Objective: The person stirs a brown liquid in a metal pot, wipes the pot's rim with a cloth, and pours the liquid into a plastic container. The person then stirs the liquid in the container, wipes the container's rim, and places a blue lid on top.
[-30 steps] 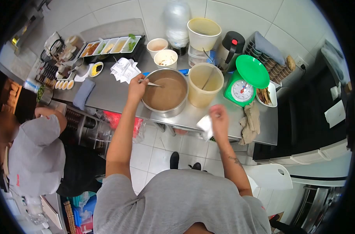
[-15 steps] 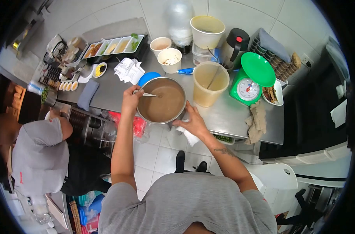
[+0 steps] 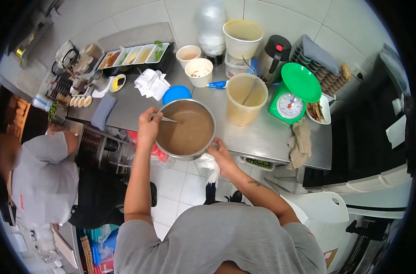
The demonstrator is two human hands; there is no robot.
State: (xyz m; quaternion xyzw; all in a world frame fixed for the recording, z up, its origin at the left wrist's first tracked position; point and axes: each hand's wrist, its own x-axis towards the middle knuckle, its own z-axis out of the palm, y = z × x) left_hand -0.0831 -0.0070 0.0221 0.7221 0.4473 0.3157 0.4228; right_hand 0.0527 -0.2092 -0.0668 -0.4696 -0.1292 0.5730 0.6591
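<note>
A round metal pot (image 3: 185,130) full of brown liquid is at the table's front edge, its near side out over the floor. My left hand (image 3: 149,125) is closed round the handle of a metal utensil (image 3: 169,119) whose other end dips into the liquid. At the pot's lower right rim, my right hand (image 3: 221,156) has its fingers closed on the pot's side, with a white cloth (image 3: 209,167) hanging beneath them. Behind the pot lies a blue lid (image 3: 176,94). A tall plastic bucket (image 3: 246,100) with a utensil inside stands to its right.
On the metal table (image 3: 272,146) are a green scale (image 3: 289,106), a brown cloth (image 3: 300,144), white tubs (image 3: 199,71), papers (image 3: 152,83) and a tray of ingredients (image 3: 137,55). A co-worker (image 3: 46,178) bends at the left. A white stool (image 3: 315,205) is at the right.
The pot has moved slightly toward me and left, uncovering more of the blue lid. My right hand has moved down and left with the cloth, and its fingers have closed in. The co-worker has shifted slightly.
</note>
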